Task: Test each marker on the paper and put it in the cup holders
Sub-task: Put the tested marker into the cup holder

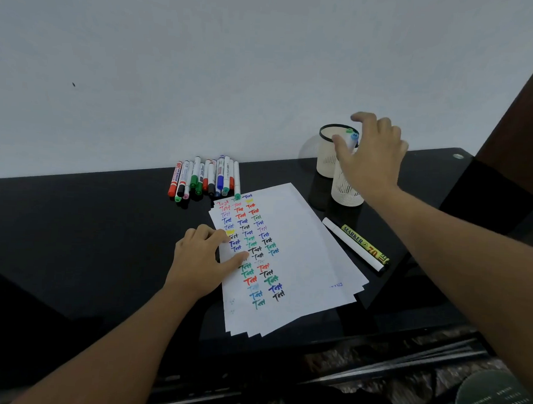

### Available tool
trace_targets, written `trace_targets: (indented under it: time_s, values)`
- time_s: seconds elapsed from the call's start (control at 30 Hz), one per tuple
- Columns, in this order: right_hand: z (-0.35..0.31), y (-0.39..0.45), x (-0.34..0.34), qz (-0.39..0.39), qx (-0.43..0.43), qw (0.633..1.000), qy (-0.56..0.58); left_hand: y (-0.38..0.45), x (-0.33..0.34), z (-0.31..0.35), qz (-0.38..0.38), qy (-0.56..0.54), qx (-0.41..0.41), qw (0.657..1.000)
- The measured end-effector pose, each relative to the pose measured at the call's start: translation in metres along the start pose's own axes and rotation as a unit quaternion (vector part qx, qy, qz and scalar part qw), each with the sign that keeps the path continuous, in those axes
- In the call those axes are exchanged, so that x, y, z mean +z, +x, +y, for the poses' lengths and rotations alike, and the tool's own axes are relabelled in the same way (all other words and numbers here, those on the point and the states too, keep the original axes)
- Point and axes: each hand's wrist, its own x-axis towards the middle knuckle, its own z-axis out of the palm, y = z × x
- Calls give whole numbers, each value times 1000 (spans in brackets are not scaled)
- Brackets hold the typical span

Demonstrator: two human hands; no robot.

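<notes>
right hand (pixel 371 154) hovers with spread, relaxed fingers over the near cup holder (pixel 346 191), gripping nothing; a blue-capped marker (pixel 353 138) stands inside. left hand (pixel 202 258) lies flat on the paper (pixel 303 249), probably to pin it. untested markers (pixel 206 178) lie in a row behind, two loose markers (pixel 356 247) beside the sheets.

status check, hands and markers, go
Left hand flat on paper. Right hand over near cup holder, grip unclear, marker at its fingers. Marker pile waiting. Nothing blocking.
</notes>
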Motion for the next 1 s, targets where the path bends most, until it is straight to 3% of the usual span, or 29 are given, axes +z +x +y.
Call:
trace_targets:
  time_s: [0.07, 0.13, 0.2, 0.3, 0.4, 0.73, 1.0]
  values:
    - [-12, -19, 3, 43, -64, 997, 27, -1, -1, 0, -6, -4, -1, 1000]
    - [-25, -40, 12, 26, -137, 988, 65, -2, -3, 1, -21, -7, -3, 1000]
    - [-38, -60, 21, -87, -197, 970, 108, 1, -8, 4, -61, 5, -8, 998]
    - [-52, -87, 40, -298, -211, 927, 80, 12, -18, 6, -154, 68, -4, 986]
    - [-61, -101, 59, -389, -183, 902, 46, 14, -20, 3, -214, 88, 9, 973]
    - [-88, -72, 110, -411, -186, 892, 6, 11, -6, -7, -181, 74, 15, 981]
    - [-111, -60, 145, -413, -208, 882, -92, 10, -4, -10, -166, 59, 18, 984]
